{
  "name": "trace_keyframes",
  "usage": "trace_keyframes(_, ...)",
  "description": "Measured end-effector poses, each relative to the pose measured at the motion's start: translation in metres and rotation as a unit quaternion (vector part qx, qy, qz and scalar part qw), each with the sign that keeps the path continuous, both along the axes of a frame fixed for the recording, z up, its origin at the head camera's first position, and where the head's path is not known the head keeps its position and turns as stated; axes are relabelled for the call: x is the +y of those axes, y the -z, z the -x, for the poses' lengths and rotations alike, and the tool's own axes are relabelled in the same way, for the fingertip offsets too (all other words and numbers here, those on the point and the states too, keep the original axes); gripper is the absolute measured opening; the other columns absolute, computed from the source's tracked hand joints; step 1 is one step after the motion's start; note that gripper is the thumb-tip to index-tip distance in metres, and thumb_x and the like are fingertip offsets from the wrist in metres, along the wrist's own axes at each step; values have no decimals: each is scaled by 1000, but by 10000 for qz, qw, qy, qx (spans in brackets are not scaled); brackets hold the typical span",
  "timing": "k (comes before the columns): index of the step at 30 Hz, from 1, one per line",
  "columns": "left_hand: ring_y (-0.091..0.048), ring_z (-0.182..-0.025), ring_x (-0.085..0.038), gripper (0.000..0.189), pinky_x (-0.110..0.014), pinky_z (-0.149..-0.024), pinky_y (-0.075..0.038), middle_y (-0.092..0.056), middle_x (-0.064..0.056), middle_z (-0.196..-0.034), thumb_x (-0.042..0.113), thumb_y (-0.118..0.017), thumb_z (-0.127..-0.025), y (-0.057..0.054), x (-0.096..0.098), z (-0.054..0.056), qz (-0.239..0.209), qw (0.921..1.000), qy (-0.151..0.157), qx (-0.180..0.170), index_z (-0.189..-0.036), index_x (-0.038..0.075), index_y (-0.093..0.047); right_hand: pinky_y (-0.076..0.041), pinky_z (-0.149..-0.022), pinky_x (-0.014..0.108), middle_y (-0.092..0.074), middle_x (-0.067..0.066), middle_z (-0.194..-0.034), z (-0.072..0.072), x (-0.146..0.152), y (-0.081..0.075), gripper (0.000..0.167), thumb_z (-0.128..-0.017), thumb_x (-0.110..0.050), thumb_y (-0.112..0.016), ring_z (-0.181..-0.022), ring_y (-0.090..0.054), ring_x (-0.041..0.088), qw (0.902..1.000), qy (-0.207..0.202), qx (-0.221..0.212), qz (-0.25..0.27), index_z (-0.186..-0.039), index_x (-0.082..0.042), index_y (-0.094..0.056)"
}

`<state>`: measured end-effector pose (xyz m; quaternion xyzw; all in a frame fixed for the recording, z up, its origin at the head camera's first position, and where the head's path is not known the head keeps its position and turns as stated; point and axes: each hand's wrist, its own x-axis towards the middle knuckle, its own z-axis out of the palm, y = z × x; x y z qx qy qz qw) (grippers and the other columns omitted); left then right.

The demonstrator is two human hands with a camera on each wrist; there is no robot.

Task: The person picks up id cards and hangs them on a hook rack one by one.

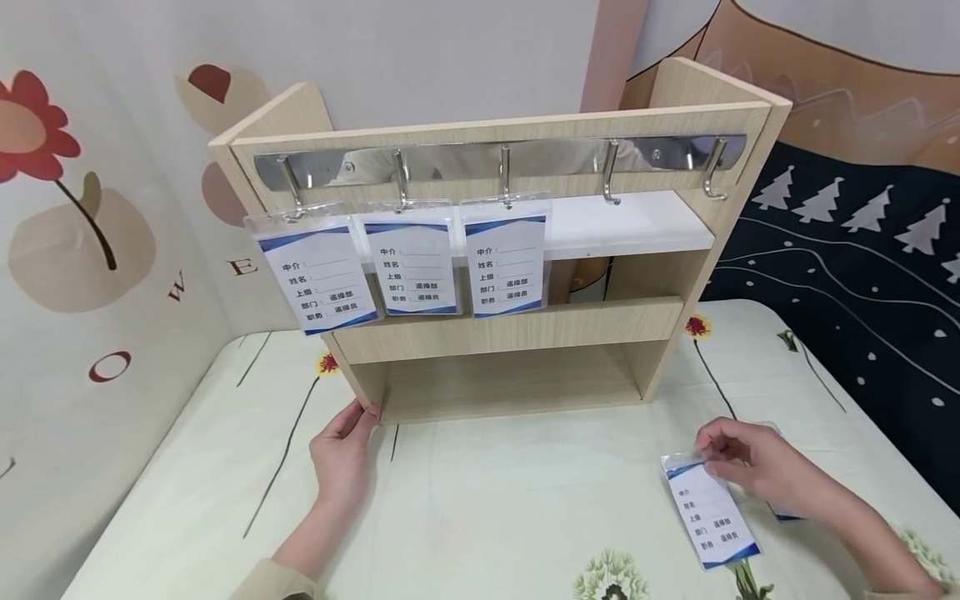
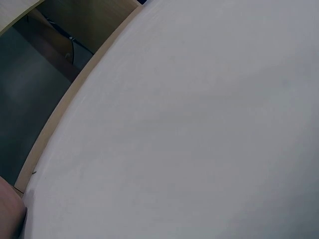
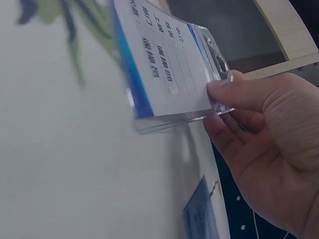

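My right hand [image 1: 765, 467] pinches the top edge of a clear-sleeved ID badge [image 1: 712, 512] between thumb and fingers; the right wrist view shows the badge [image 3: 164, 69] lifted off the cloth. Partly behind that hand, another badge [image 3: 202, 211] lies on the table. My left hand [image 1: 345, 458] grips the lower left corner of a wooden shelf rack [image 1: 510, 333], thumb and fingers around the panel edge. From the rack's metal hook strip [image 1: 453, 162] hang a left badge [image 1: 318, 275], a second badge [image 1: 414, 267] and a third badge [image 1: 506, 262]. The two right-hand hooks, one being this hook [image 1: 611, 175], carry nothing.
A pale flowered cloth [image 1: 487, 500] covers the table. Behind the rack stands a printed curtain [image 1: 450, 58], and a dark tree-patterned cloth [image 1: 847, 250] borders the right side. A white shelf board [image 1: 630, 225] sits just behind the hooks.
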<state>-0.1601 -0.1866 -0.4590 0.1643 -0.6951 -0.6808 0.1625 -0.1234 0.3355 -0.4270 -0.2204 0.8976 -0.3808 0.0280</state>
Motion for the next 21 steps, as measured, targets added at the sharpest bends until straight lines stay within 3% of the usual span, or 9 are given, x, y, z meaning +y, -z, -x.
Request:
trace_keyframes(7, -67, -90, 8, 40, -11, -83, -53, -61, -26, -132, 9, -70, -98, 1, 0, 0, -8, 10000, -14, 31, -135, -4, -63, -53, -83, 15, -65, 2, -105, 5, -7, -11, 22, -92, 9, -70, -93, -61, 10, 9980, -168, -262, 550, -108, -5, -65)
trace_keyframes(13, -67, -91, 8, 40, -11, -83, -53, -61, -27, -132, 9, -69, -98, 0, 0, 0, 10, 10000, -16, 29, -135, -5, -63, -54, -84, 15, -66, 4, -103, 7, -16, -14, 25, -90, 14, -68, -95, -63, 9, 9943, -304, 16, 1026, -109, -2, -66)
trace_keyframes(21, -67, -89, 8, 39, -11, -83, -53, -62, -28, -130, 8, -70, -98, -1, 1, 0, 28, 10000, -56, 36, -134, -6, -63, -54, -82, 16, -68, 2, -103, 10, -29, -23, 29, -89, 17, -67, -91, -63, 12, 9910, -438, 477, 1168, -109, -4, -67)
